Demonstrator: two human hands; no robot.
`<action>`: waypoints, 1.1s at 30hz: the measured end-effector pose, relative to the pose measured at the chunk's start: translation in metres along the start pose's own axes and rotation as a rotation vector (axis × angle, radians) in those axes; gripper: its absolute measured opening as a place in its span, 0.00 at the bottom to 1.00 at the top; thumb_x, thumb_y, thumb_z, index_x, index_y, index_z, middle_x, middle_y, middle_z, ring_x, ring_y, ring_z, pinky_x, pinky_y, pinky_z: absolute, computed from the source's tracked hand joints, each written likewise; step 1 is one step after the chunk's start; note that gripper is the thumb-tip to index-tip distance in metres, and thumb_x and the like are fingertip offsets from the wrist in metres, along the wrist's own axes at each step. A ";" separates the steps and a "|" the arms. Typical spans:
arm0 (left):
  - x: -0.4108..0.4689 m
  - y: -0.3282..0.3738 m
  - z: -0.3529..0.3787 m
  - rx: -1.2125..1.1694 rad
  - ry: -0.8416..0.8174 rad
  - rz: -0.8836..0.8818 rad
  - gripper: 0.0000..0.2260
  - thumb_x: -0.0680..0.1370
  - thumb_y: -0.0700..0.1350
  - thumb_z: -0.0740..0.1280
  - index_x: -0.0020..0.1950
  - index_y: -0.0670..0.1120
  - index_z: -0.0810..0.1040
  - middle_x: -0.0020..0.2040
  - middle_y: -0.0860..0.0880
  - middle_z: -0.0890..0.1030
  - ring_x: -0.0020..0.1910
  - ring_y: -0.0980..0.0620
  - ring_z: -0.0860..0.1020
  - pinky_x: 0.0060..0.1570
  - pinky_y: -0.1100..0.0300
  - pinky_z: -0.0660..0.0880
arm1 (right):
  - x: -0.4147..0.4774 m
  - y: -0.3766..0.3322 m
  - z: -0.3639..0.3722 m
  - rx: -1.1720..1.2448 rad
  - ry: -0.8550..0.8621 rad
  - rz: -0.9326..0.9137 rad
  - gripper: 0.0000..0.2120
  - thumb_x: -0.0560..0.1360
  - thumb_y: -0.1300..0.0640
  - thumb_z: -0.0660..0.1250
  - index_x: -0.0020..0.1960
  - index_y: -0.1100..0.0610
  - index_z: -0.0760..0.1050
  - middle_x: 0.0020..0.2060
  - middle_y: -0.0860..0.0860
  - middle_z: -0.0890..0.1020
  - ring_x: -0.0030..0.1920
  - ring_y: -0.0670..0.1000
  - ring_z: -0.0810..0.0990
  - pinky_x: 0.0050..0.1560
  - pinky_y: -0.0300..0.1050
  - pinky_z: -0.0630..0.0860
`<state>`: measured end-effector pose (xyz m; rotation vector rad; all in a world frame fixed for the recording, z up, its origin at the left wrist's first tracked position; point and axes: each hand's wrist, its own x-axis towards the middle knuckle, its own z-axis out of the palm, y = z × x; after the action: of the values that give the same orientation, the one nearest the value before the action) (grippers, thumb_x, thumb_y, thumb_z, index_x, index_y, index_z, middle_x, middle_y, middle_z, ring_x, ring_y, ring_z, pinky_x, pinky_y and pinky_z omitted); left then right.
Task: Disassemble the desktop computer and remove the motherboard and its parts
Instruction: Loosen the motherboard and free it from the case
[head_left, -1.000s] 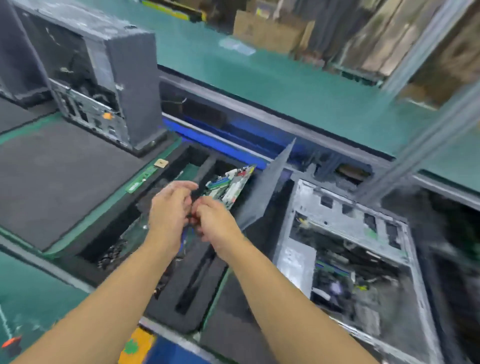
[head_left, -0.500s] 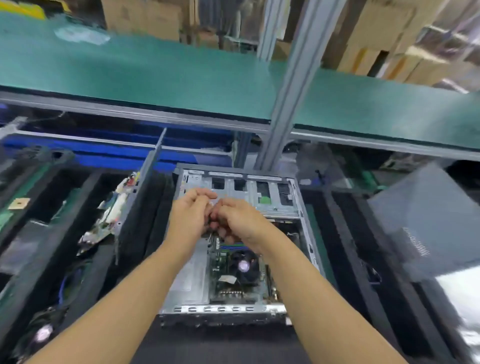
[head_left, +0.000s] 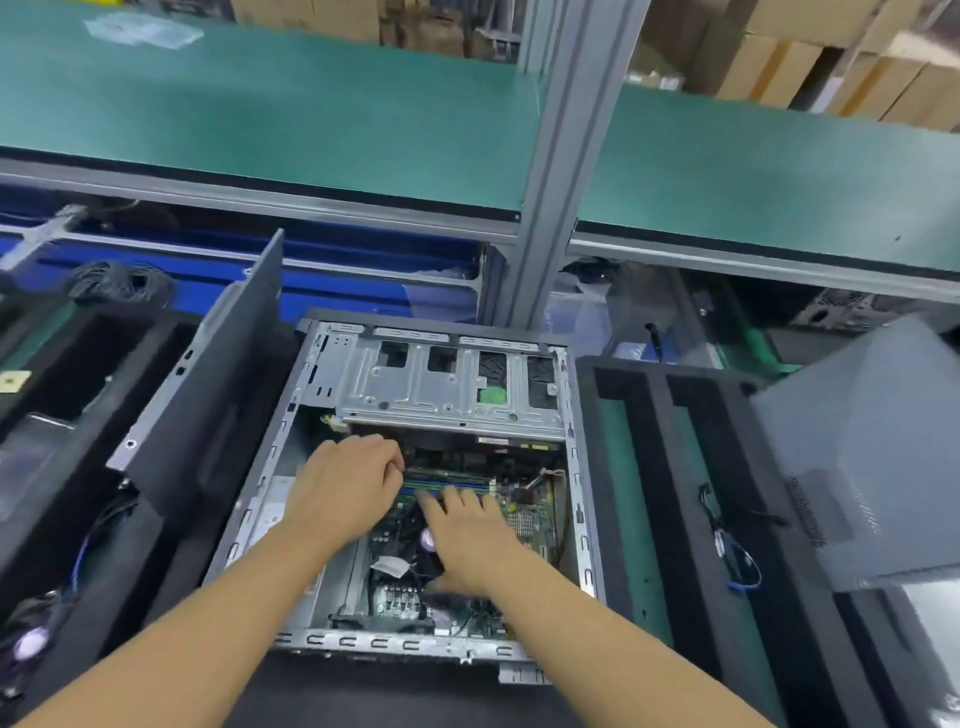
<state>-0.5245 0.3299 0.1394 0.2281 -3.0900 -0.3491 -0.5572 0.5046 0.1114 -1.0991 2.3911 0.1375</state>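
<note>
Now I'm resting my right hand (head_left: 467, 540), fingers straight, on thin green memory sticks (head_left: 457, 478); left hand (head_left: 345, 483) curling at their end, hold unclear. Likely stiff, fragile: edges only.

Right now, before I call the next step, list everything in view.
Open grey metal computer case: one, silver-grey, centre.
Green motherboard: one, green, inside the case.
Blue-green memory slots: one row, on the motherboard.
Dark grey flat side panel: one, leaning left of the case.
Black foam trays: two, either side of the case.
Light grey metal housing: one, far right.
Thin blue cable: one, on the right tray.
Green shelf top: one, behind.
Brown cardboard boxes: several, beyond the shelf.
Left hand: one, fingers curled at the slots' left end.
Right hand: one, fingers straight, over the motherboard.
</note>
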 end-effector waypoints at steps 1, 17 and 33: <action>0.001 0.000 0.000 -0.017 0.009 -0.019 0.11 0.79 0.49 0.56 0.48 0.57 0.78 0.46 0.59 0.79 0.46 0.57 0.77 0.50 0.55 0.73 | 0.003 0.000 0.004 -0.024 0.046 -0.012 0.52 0.69 0.39 0.74 0.80 0.57 0.47 0.74 0.60 0.61 0.73 0.63 0.61 0.71 0.61 0.60; -0.001 -0.002 0.002 -0.103 0.110 -0.065 0.09 0.79 0.49 0.58 0.50 0.54 0.78 0.47 0.59 0.79 0.43 0.56 0.78 0.43 0.55 0.78 | 0.030 0.013 0.002 0.165 0.220 -0.029 0.53 0.67 0.42 0.77 0.80 0.53 0.48 0.69 0.57 0.66 0.67 0.59 0.65 0.68 0.56 0.69; -0.002 -0.002 0.001 -0.093 0.124 0.025 0.08 0.78 0.44 0.60 0.47 0.52 0.78 0.45 0.58 0.80 0.43 0.55 0.77 0.47 0.55 0.75 | -0.027 -0.017 -0.004 -0.266 0.085 -0.129 0.08 0.78 0.54 0.67 0.51 0.59 0.79 0.45 0.54 0.80 0.45 0.58 0.80 0.36 0.50 0.73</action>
<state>-0.5225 0.3281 0.1377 0.2011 -2.9435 -0.4584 -0.5320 0.5103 0.1300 -1.4023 2.4171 0.3805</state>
